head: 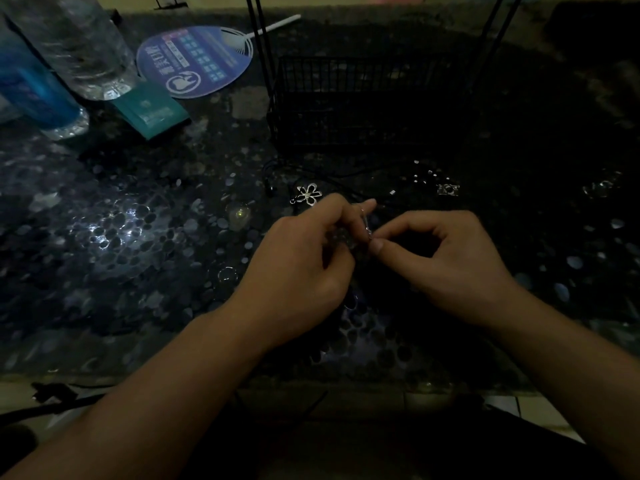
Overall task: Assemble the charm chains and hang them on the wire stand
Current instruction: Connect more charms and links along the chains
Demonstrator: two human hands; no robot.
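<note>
Head view: the chain piece (366, 226) is held above the pebble-patterned table (138, 237), between both hands. It is judged light, thin and slippery; grip it at the link ends. Left hand (304, 261) and right hand (446, 261) both pinch it, knuckles up. The flower charm (307, 194) lies just beyond, in front of the wire stand (367, 102).

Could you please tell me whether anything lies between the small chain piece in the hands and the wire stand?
Only the flower charm and thin cords lie flat between the chain piece and the wire stand; nothing visible blocks a lift.
</note>
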